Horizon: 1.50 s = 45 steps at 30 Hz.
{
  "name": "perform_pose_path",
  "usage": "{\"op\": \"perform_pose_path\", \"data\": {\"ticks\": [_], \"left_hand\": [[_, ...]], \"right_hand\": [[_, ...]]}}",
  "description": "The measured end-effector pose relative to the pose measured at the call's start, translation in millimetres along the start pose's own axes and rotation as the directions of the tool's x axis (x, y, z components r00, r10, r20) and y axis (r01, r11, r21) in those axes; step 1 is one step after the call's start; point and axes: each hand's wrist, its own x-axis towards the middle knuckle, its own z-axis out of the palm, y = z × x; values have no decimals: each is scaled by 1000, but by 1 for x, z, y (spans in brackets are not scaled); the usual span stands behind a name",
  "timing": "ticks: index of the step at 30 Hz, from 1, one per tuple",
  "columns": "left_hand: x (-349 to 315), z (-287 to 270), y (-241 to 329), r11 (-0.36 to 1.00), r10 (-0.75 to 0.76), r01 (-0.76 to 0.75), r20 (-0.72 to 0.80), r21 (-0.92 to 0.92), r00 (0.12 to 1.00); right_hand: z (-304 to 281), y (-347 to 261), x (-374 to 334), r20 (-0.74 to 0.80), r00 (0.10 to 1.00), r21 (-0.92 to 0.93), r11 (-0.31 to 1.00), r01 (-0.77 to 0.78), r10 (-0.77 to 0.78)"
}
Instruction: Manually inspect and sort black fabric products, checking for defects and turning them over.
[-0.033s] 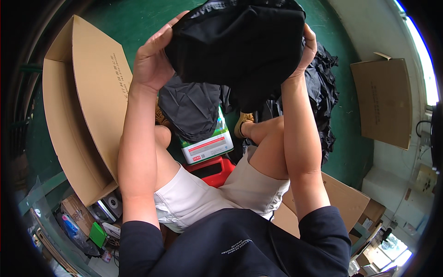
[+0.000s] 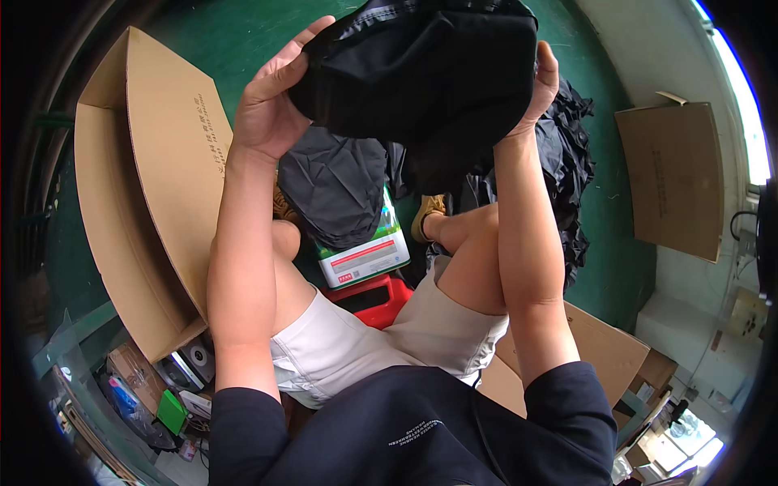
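Note:
A black cloth piece [image 2: 421,77] is held up in front of me, with a shinier strip along its far edge. My left hand [image 2: 271,113] grips its left side, the thumb against the cloth. At the right side my right hand [image 2: 540,93] holds it, with most fingers hidden behind the fabric. Beneath it, another black cloth [image 2: 336,190] lies over a white and green box-shaped container [image 2: 369,263] between my legs. To the right, a crumpled heap of black cloth [image 2: 563,166] rests on the green floor.
A tall open cardboard box [image 2: 170,154] stands close on my left. Another carton [image 2: 673,178] leans by the right wall. A red plastic object [image 2: 389,300] sits between my thighs. Cardboard [image 2: 600,348] lies by my right hip, and cluttered shelves [image 2: 154,397] are behind to the left.
The held cloth and my left hand have shifted very slightly to the right. My right hand has barely moved.

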Motion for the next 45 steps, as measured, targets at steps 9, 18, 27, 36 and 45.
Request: {"op": "perform_pose_path", "data": {"ticks": [9, 18, 27, 36, 45], "left_hand": [[2, -10, 15, 997, -46, 34, 193, 64, 980], [-5, 9, 16, 989, -88, 77, 82, 128, 993], [-4, 2, 18, 971, -86, 84, -2, 226, 996], [-3, -6, 18, 999, -22, 14, 156, 48, 987], [2, -15, 8, 990, 58, -73, 122, 122, 991]], "right_hand": [[-22, -21, -9, 157, 905, -382, 869, -314, 396], [16, 37, -8, -266, 920, -614, 685, -391, 286], [14, 26, 2, -270, 950, -548, 786, -284, 155], [10, 18, -2, -62, 997, -414, 908, -59, 36], [-34, -11, 1, -231, 965, -211, 975, 74, -123]]}}
